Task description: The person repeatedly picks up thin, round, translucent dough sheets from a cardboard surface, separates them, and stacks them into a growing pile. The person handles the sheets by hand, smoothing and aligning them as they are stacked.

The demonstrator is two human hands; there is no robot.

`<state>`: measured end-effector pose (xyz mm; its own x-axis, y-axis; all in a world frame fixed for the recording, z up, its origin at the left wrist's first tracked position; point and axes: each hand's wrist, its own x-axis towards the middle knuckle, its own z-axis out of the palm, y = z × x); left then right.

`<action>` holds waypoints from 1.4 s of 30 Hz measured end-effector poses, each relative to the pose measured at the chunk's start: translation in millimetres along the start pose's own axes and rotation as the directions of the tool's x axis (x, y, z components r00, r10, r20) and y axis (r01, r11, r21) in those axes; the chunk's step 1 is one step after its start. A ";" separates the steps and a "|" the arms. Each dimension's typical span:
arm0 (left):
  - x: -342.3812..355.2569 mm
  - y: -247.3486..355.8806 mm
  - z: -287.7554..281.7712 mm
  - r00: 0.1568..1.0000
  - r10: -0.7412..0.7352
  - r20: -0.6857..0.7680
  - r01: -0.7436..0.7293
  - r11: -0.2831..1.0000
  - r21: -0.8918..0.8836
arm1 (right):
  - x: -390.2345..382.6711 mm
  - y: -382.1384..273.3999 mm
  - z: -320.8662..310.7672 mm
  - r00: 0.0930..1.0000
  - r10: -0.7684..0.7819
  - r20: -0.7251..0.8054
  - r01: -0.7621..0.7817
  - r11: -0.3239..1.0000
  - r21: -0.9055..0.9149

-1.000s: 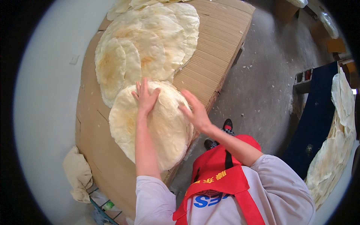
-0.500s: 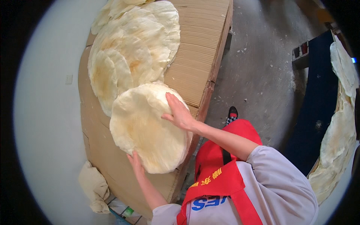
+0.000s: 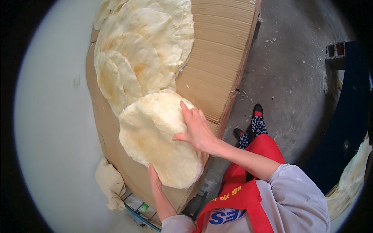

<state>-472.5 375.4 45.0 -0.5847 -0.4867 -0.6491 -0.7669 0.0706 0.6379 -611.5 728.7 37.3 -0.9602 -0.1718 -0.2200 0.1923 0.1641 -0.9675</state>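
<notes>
**Head view: round flatbread pinched between two hands at the bench's near edge**

Head view, the only one on offer. Shows a large pale flatbread [image 3: 157, 136] lying on the cardboard-covered bench [image 3: 217, 58], at the near end of an overlapping row of flatbreads [image 3: 143, 54] that runs off toward 12 o'clock. Overlaps the row's nearest piece at its 11 o'clock rim; overhangs the bench edge slightly at 5 o'clock.

Right hand [image 3: 198, 130] pressed flat on top of the flatbread at its 3 o'clock side, fingers spread and pointing toward 11 o'clock, palm down, not curled round anything. Left hand [image 3: 154, 176] placed at the 6 o'clock rim, fingers tucked against or under the edge; cannot tell whether closed on the rim or merely supporting it, since the bread hides the fingertips.

Long axis of the flatbread running roughly from 11 to 5 o'clock, so one hand on the flank and the other at the near end. Both touching; neither clearly nearer.

Elsewhere: crumpled cloth [image 3: 110, 184] beside the bench at 7 o'clock, concrete floor [image 3: 287, 77] strewn with crumbs at 2 o'clock, red apron [image 3: 248, 186] at the lower edge.
</notes>
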 end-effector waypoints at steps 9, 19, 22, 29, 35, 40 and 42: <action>-9.8 11.3 16.2 0.992 0.127 0.025 -0.125 0.990 -0.069 | 25.1 -33.1 -10.8 0.980 0.103 0.169 -0.028 0.919 -0.394; -3.8 -18.2 -18.0 0.972 0.178 0.156 -0.140 0.964 -0.225 | 38.2 -26.0 32.3 0.997 -0.082 -0.006 0.072 0.904 -0.422; -32.5 -23.7 -30.9 0.988 0.097 0.119 -0.059 0.957 -0.285 | 45.7 -34.8 31.2 0.999 -0.027 0.017 0.032 0.842 -0.538; -97.7 -81.1 -43.2 0.988 0.151 -0.044 -0.153 0.863 -0.481 | 60.9 -41.1 21.2 0.960 0.046 0.277 0.030 0.964 -0.263; -150.1 -111.9 -8.9 0.980 0.151 -0.130 -0.199 0.741 -0.641 | 71.5 -27.6 11.6 0.885 0.216 0.412 -0.298 0.944 0.144; -191.0 -144.6 33.9 0.976 0.110 -0.186 -0.215 0.598 -0.772 | 57.2 -41.8 16.5 0.905 0.223 0.361 -0.303 0.936 0.180; -203.5 -157.1 51.1 0.978 0.068 -0.197 -0.202 0.550 -0.811 | 56.1 -42.9 13.3 0.880 0.196 0.432 -0.306 0.930 0.202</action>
<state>-246.5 507.8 55.7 -0.5717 -0.6430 -0.5096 -0.0889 -0.5689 0.8176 -670.9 699.1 64.8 -0.7204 -0.5384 -0.4372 0.5141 0.0087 -0.8577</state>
